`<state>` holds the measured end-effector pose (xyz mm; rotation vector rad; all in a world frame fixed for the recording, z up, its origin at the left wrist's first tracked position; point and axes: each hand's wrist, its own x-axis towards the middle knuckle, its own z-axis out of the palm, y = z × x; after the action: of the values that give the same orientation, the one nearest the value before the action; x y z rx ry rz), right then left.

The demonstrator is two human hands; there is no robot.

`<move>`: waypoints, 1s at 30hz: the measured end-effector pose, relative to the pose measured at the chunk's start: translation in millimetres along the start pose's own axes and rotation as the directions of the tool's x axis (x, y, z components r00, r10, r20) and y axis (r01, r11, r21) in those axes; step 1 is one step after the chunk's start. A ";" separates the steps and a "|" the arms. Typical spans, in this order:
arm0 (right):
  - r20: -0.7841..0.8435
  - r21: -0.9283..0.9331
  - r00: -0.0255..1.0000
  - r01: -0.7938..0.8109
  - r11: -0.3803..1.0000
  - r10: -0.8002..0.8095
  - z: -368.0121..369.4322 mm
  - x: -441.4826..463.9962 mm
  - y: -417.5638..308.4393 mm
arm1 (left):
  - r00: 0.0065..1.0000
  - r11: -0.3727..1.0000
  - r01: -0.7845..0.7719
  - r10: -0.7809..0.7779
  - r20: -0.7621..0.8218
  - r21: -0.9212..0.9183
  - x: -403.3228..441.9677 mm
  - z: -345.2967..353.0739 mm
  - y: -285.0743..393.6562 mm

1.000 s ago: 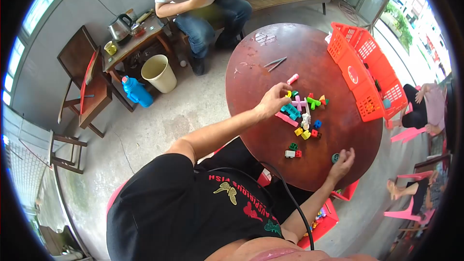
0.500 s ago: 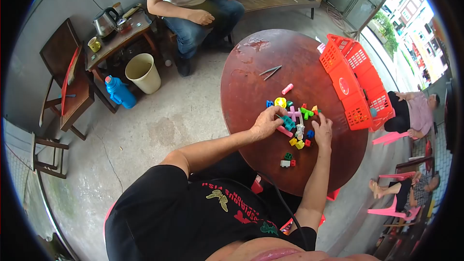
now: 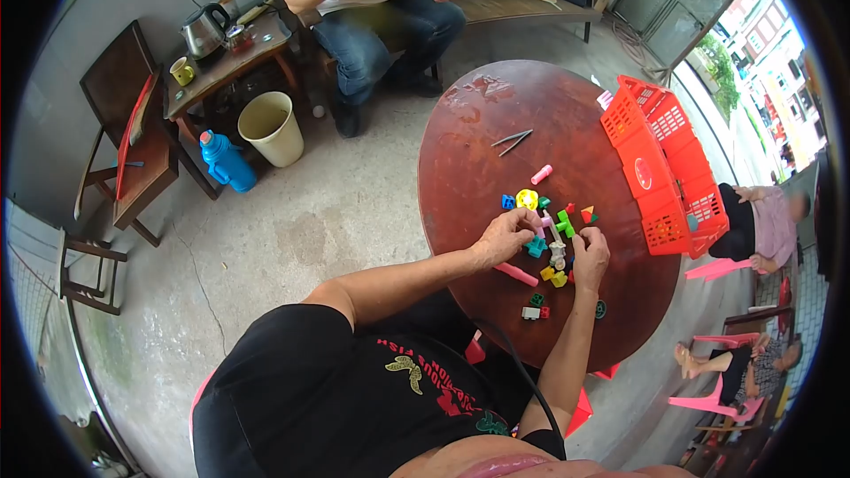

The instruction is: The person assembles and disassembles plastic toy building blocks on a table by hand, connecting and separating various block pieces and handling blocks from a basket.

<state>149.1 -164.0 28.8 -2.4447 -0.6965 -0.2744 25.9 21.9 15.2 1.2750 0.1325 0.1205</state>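
Over a cluster of small coloured plastic building blocks, my left hand (image 3: 506, 241) pinches a pink piece (image 3: 545, 224), its fingertips partly covering it. A teal block (image 3: 536, 246) sits just under those fingers, and a long pink rod (image 3: 516, 274) lies nearer to me. My right hand (image 3: 591, 257) is at the cluster's right side, thumb and fingers bent together; what they hold, if anything, is hidden. Between the hands lie a green piece (image 3: 565, 224) and a whitish-grey piece (image 3: 557, 255). Yellow blocks (image 3: 554, 277) and a yellow round piece (image 3: 527, 199) are close by.
The round brown table (image 3: 478, 159) carries tweezers (image 3: 512, 141), a pink cylinder (image 3: 541, 174) and a white block (image 3: 530, 312). A red plastic basket (image 3: 644, 173) stands at its right edge. A seated person (image 3: 372, 26) holds papers beyond. Two other people sit at right.
My view has shifted slightly. The pink rod has moved towards me, out from under my left hand. My left fingers are now at the pink piece, and my right fingers have drawn together.
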 end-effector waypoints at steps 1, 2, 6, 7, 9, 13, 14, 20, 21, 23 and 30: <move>-0.032 0.134 0.999 0.022 0.991 -0.018 -5.0 -3.1 -11.2 | 0.998 0.998 0.053 -0.054 -0.035 -0.018 -2.2 1.2 6.3; -0.034 0.135 0.999 0.017 0.991 -0.013 -7.7 -7.1 -24.0 | 0.992 0.994 0.104 -0.107 -0.066 -0.035 -3.0 2.0 9.9; 0.205 0.495 0.961 0.060 0.867 -0.183 -16.0 -19.5 -84.5 | 0.943 0.824 0.328 -0.317 0.105 -0.461 -9.8 3.9 26.9; 0.262 0.457 0.949 0.037 0.889 -0.175 -25.5 -17.3 -96.8 | 0.915 0.759 0.397 -0.374 0.154 -0.516 -7.8 3.2 26.9; 0.121 0.341 0.972 0.148 0.928 -0.199 -17.1 2.5 -75.5 | 0.913 0.761 0.404 -0.368 0.175 -0.508 -1.1 -3.3 18.5; 0.003 -0.145 0.997 0.075 0.987 -0.075 10.9 27.2 -20.7 | 0.942 0.813 0.323 -0.325 0.083 -0.485 0.8 -9.0 8.3; 0.062 -0.184 0.998 0.036 0.982 -0.025 18.8 30.0 -10.6 | 0.944 0.819 0.305 -0.326 0.045 -0.486 2.9 -8.8 9.2; 0.225 -0.100 0.972 0.099 0.990 -0.074 35.9 22.4 -15.3 | 0.929 0.822 0.337 -0.369 0.022 -0.459 4.6 -10.2 16.9; 0.232 -0.127 0.969 0.114 0.985 -0.083 31.2 21.4 -21.8 | 0.930 0.826 0.336 -0.366 0.023 -0.452 2.9 -10.6 19.8; 0.236 -0.147 0.966 0.143 0.979 -0.106 32.2 18.8 -17.9 | 0.931 0.827 0.334 -0.364 0.022 -0.452 2.2 -12.1 14.5; 0.275 -0.151 0.961 0.060 0.987 -0.016 18.3 21.8 -13.0 | 0.928 0.829 0.350 -0.370 0.043 -0.435 3.6 -11.6 16.8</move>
<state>161.2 -135.2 27.5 -2.6525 -0.8696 -0.0036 27.2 38.3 27.8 0.7781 0.3626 -0.1451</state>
